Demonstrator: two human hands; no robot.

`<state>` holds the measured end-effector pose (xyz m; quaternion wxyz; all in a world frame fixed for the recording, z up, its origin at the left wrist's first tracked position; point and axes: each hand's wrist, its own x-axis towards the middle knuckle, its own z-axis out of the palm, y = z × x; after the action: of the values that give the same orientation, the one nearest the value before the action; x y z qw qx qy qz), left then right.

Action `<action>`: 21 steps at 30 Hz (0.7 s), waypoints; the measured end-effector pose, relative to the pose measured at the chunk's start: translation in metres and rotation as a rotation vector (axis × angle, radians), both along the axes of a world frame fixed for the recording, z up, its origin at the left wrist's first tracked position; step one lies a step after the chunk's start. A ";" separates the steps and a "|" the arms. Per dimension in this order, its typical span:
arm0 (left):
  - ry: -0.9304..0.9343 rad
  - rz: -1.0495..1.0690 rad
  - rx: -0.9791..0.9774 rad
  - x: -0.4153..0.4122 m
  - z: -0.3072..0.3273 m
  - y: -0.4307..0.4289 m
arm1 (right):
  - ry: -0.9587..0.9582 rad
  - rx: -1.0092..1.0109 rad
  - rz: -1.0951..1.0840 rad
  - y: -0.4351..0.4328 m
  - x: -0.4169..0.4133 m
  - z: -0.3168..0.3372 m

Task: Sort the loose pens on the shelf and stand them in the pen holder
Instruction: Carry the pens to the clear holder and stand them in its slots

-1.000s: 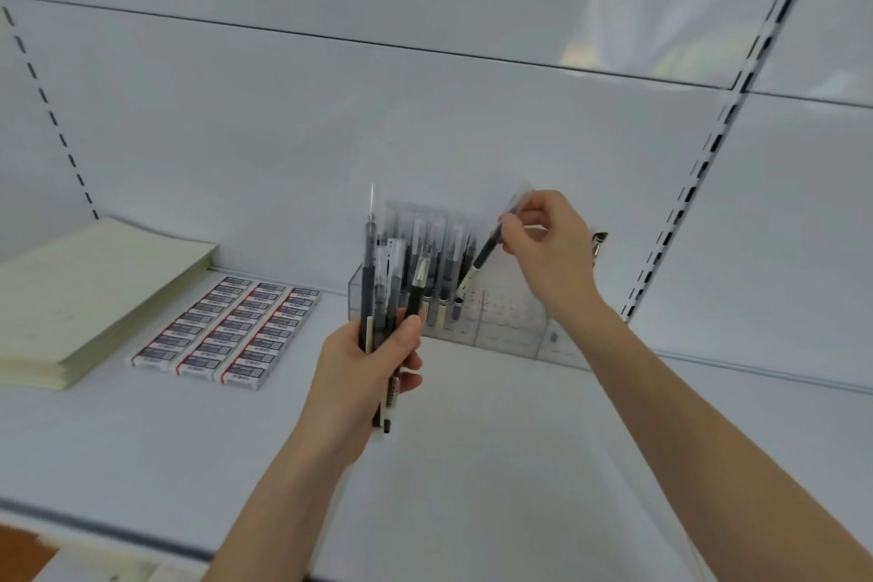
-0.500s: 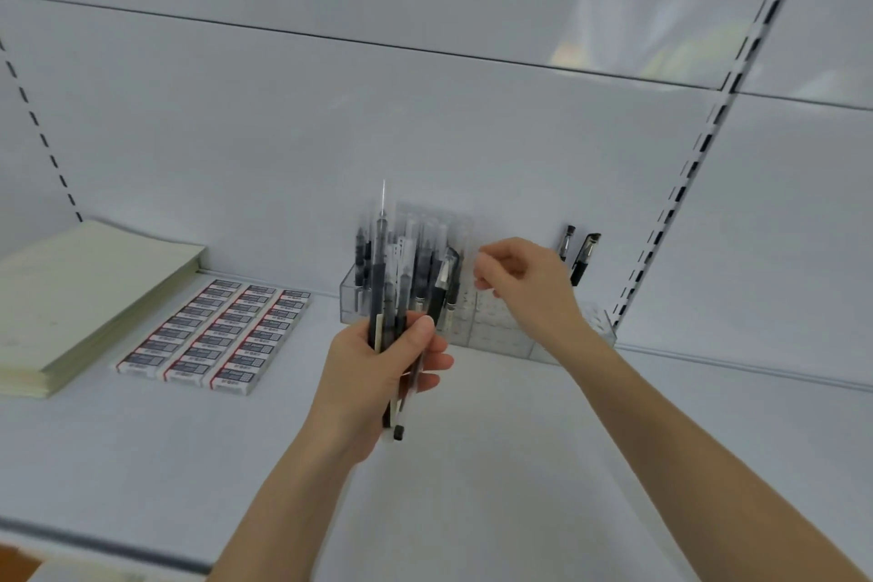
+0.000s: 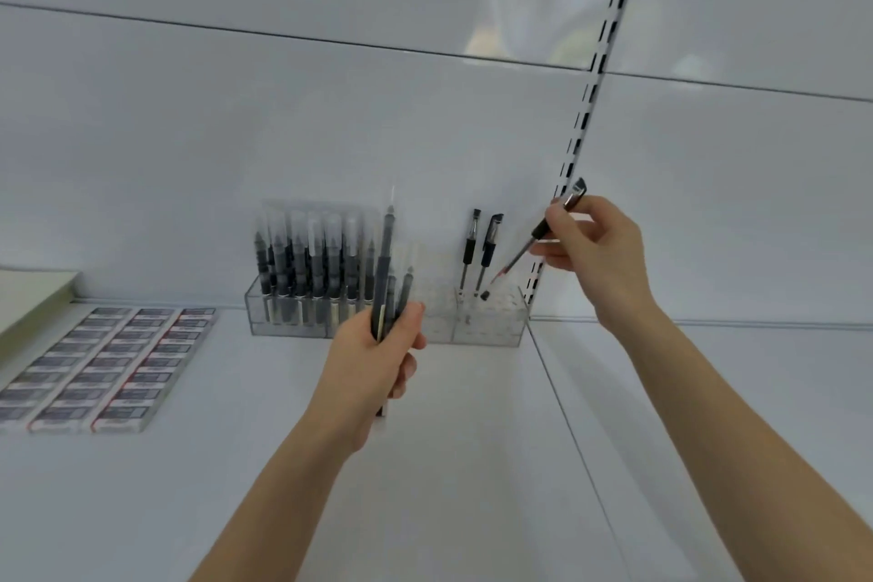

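Movement since half a second ago: the right hand (image 3: 602, 250) has left the bundle and swung out to the right, and it now pinches a single black grip pen (image 3: 541, 232) between thumb and fingers. That pen is tilted, its reddish tip aimed down-left at the right compartment of the clear pen holder (image 3: 496, 331), above it but not yet inside. Two matching black pens (image 3: 486, 246) already stand there, so this one seems to be going to its own kind. The left hand (image 3: 378, 359) is curled round a bundle of pens (image 3: 383, 260) held upright in front of the holder; it looks thinner than before, yet several remain to be sorted.

Capped pens (image 3: 312, 260) crowd the holder's left compartment. Boxed erasers (image 3: 108, 359) lie in rows on the shelf (image 3: 472, 487) further left, beside a paper stack (image 3: 33, 293). Close behind the right hand runs the slotted upright (image 3: 590, 99), and the standing pens lean near the pen's likely way in.
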<state>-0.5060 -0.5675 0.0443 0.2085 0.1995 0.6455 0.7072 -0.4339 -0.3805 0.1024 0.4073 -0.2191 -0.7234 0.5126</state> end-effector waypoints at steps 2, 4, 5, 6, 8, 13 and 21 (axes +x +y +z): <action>-0.012 -0.006 0.010 0.000 0.000 0.000 | -0.023 0.067 -0.063 0.010 -0.006 -0.006; -0.006 -0.010 0.018 0.001 0.001 -0.001 | -0.057 0.122 -0.060 0.013 -0.015 -0.011; -0.003 -0.012 0.021 0.000 0.001 -0.002 | -0.074 0.154 -0.050 0.014 -0.020 -0.013; -0.001 -0.016 0.024 0.000 0.001 -0.003 | -0.088 0.183 -0.041 0.015 -0.025 -0.014; 0.007 -0.028 0.029 -0.001 0.001 -0.005 | -0.104 0.221 -0.033 0.018 -0.034 -0.016; -0.017 -0.061 0.074 -0.001 0.001 -0.011 | -0.169 0.346 -0.039 0.022 -0.044 -0.012; -0.053 -0.039 0.138 0.000 0.000 -0.011 | -0.384 0.297 0.021 0.024 -0.048 -0.040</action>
<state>-0.5061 -0.5780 0.0443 0.2252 0.2072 0.5856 0.7506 -0.4824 -0.3561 0.0626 0.2846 -0.2428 -0.8573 0.3537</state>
